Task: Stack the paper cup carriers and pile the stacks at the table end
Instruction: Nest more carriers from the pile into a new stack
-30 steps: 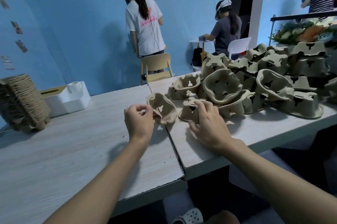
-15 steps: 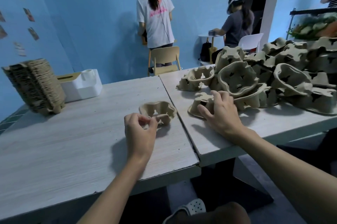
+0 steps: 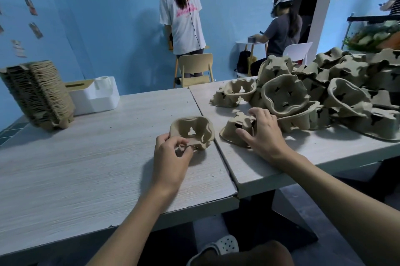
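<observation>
On tables [image 3: 86, 168], left hand [image 3: 171, 157] pinches one carrier [image 3: 194, 128], right hand [image 3: 263, 133] second carrier [image 3: 233, 131].

Dim, bluish indoor light, seemingly from overhead, casts soft shadows; wide-angle edges bend, slightly blurred.

left tabletop [image 3: 86, 168]: single carrier [image 3: 194, 128] is set cavity-up near the seam, with its near rim pinched by the left hand [image 3: 171, 155]. right tabletop [image 3: 313, 151]: inverted carrier [image 3: 234, 130] is gripped from above by the right hand [image 3: 263, 135], fingers curled over it. loose heap [image 3: 337, 96] is piled just behind. nested stack [image 3: 41, 94] is leant at the far left end, with a white box [image 3: 97, 97] beside it.
</observation>
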Action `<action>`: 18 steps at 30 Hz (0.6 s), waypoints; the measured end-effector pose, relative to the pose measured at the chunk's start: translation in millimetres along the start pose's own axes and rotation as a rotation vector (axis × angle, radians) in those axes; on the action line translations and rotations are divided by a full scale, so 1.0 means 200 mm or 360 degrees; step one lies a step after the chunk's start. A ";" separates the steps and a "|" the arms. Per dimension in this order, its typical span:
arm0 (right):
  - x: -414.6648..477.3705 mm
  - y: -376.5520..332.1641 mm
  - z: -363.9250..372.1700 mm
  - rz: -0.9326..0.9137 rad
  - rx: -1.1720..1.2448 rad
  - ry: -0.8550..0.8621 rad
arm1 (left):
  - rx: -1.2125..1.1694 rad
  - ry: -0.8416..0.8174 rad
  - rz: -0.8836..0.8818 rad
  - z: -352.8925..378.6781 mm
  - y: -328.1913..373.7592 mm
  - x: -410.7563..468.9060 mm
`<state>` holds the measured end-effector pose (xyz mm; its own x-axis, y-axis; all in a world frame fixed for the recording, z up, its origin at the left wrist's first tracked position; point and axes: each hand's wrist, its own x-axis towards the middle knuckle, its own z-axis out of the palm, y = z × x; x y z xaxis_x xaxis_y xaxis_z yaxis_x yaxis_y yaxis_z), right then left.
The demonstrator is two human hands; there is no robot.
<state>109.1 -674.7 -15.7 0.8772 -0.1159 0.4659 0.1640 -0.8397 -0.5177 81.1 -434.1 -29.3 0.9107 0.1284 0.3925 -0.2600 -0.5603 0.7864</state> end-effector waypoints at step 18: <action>-0.05 -0.02 0.02 -0.0436 -0.0130 -0.0128 | 0.0097 -0.0017 -0.0018 0.00 0.00 -0.02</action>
<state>101.6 -668.3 -20.1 0.8388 0.1608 0.5201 0.3656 -0.8743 -0.3193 77.2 -434.5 -31.4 0.9168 0.1264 0.3787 -0.2302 -0.6077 0.7601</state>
